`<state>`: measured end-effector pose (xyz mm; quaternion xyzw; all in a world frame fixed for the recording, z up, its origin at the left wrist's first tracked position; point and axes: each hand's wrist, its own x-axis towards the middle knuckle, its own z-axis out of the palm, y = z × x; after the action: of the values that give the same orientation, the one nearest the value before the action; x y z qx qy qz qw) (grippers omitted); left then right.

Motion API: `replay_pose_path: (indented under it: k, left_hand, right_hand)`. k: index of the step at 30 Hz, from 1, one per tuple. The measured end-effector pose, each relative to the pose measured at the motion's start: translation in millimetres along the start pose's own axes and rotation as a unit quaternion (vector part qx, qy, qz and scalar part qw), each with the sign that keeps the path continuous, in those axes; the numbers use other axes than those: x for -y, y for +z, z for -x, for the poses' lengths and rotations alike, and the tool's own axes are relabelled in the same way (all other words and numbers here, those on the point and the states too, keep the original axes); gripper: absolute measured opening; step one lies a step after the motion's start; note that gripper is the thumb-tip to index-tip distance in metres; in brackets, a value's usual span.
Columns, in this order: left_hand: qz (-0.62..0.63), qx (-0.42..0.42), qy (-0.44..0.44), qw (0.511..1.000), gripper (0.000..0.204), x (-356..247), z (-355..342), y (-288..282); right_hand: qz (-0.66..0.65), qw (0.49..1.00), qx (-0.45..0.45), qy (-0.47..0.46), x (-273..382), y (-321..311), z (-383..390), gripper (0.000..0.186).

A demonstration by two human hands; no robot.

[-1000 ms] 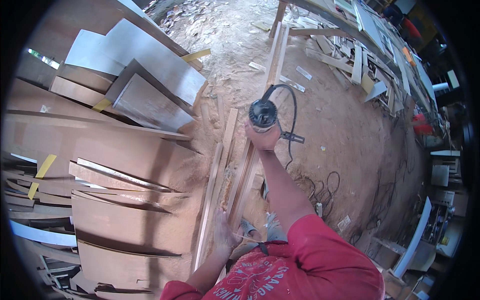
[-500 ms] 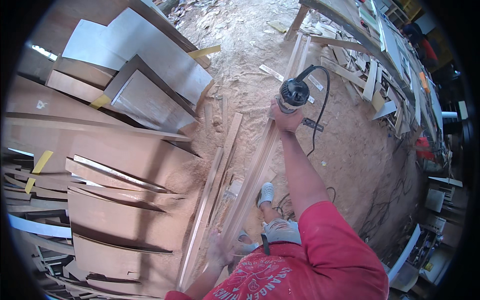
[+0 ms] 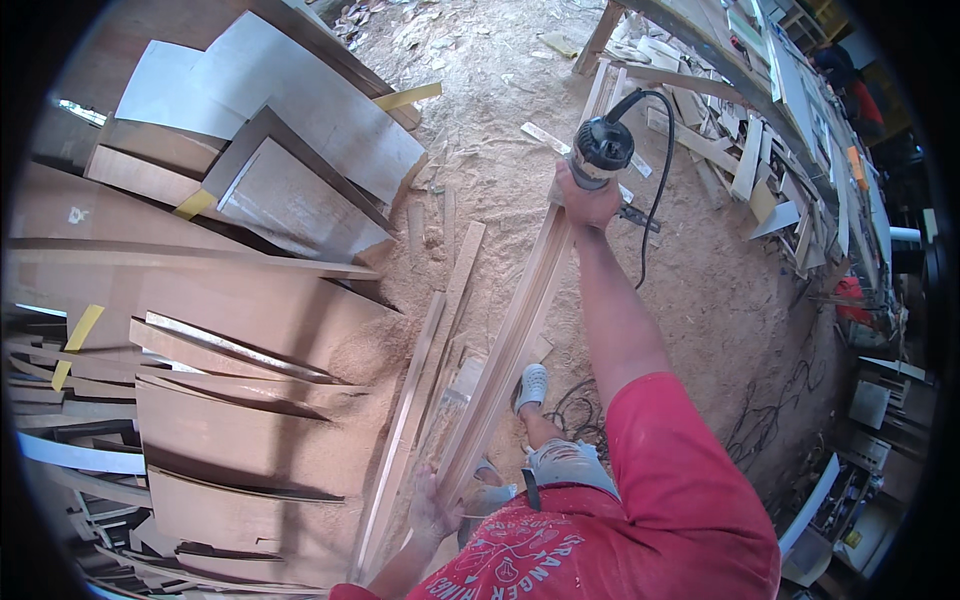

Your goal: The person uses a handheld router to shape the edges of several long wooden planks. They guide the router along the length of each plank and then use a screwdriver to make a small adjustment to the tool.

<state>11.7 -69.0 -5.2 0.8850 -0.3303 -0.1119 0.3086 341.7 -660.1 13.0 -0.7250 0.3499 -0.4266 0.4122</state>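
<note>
Head view: right hand (image 3: 592,203) gripped a black cylindrical power tool (image 3: 604,146) on a long grooved wooden plank (image 3: 512,352); machining seemingly needed steady guidance; left hand (image 3: 431,508) lay beside it, fingers unclear.

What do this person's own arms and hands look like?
The right sleeve is short and red, leaving the right forearm bare; the left sleeve, also red, barely shows. Neither the right hand nor the left hand wears a glove.
</note>
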Motion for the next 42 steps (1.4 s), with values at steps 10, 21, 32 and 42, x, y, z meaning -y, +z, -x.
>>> replay_pose_path:
  k: [10, 21, 32, 42]
  left_hand:
    - [-0.029, -0.004, -0.027, 0.999, 0.110, -6.6, 0.2, -0.2]
    - [-0.048, -0.031, -0.011, 0.998, 0.105, -11.7, -4.3, -2.8]
    - [-0.024, 0.023, -0.042, 0.999, 0.116, 3.3, 12.9, 4.5]
    - [-0.034, 0.040, -0.051, 0.997, 0.114, 1.8, 12.1, 6.8]
  right_hand:
    - [0.033, 0.999, -0.001, 0.026, 3.0, 9.9, -39.6, 0.063]
    - [0.050, 0.998, -0.024, -0.013, -22.8, 27.8, -86.4, 0.064]
    - [0.033, 0.999, -0.007, -0.008, -15.1, 14.3, -44.5, 0.063]
    - [-0.023, 0.999, 0.028, 0.011, 10.3, -23.0, 99.1, 0.076]
